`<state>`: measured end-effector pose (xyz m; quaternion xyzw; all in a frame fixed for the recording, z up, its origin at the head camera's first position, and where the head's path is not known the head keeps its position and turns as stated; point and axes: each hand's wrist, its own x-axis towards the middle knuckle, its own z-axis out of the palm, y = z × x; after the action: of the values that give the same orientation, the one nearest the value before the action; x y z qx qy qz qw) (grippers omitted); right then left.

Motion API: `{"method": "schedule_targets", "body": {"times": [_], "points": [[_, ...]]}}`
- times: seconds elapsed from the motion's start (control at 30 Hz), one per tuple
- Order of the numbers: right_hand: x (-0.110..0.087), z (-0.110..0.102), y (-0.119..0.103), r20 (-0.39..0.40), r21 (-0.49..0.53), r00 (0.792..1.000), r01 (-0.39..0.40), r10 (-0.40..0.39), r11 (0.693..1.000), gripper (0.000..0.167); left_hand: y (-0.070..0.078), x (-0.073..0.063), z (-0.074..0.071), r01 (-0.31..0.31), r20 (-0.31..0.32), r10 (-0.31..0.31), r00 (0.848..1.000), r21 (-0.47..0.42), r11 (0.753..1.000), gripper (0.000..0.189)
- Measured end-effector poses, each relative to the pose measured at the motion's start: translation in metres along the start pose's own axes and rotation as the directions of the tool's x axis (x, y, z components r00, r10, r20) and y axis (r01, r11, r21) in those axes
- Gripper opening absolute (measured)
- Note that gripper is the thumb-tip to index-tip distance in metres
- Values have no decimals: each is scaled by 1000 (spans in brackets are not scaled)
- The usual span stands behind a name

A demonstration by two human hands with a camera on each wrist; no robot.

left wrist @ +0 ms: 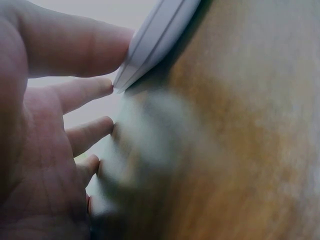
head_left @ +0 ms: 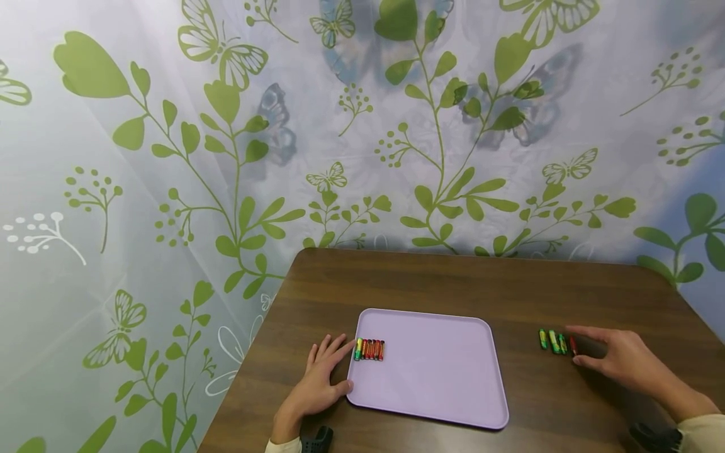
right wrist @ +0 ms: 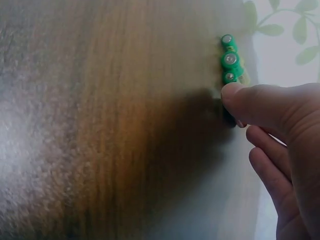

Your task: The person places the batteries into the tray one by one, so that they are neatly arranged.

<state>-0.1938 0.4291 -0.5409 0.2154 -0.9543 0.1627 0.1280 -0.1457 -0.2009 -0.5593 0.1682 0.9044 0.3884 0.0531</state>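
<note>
Behind the table [head_left: 430, 280] hangs a pale cloth [head_left: 170, 189], printed with green leaves and butterflies. On the wood-grain top lies a lilac tray [head_left: 436, 371]. At its left edge is the left hand [head_left: 320, 380], with fingers spread; its thumb touches the rim, and it has hold of nothing.

To the right of the tray, and well apart from it, is the right hand [head_left: 629, 362]. Its thumb and forefinger are nearly closed and pinch one red battery [head_left: 574, 346], thumb at the near end, forefinger at the far end. Whether this battery is lifted, I cannot tell. Its long axis runs away from the person, with a small slant, almost parallel to the row [head_left: 371, 350] on the tray.

The relation which matters most, I judge, is this: the tray lies to the left of the grip, and three green batteries [head_left: 553, 340] lie between, just beside the red one. The right hand is the nearer to all four. The row has one green piece at its left end, then several red.

On the batteries the labels are too small to read; I find no brand.
</note>
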Motion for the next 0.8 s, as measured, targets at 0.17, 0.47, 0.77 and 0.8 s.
{"method": "schedule_targets", "body": {"times": [0.17, 0.47, 0.77, 0.8], "points": [[0, 5, 4, -28, -4, 1000, -5, 5, 1000, 61, 0, 0, 0, 0, 2, 0, 1000, -4, 1000, 80], [-4, 8, 1, -56, -27, 998, -37, 35, 999, 53, 0, 0, 0, -5, 2, 5, 1000, 3, 1000, 81], [5, 5, -27, -130, 22, 991, -13, 15, 1000, 53, 0, -1, -1, -8, 5, 8, 1000, 8, 1000, 81], [8, 5, -32, -135, 35, 991, -7, 12, 999, 53, 0, 0, -1, -8, 5, 8, 1000, 9, 1000, 81]]}}
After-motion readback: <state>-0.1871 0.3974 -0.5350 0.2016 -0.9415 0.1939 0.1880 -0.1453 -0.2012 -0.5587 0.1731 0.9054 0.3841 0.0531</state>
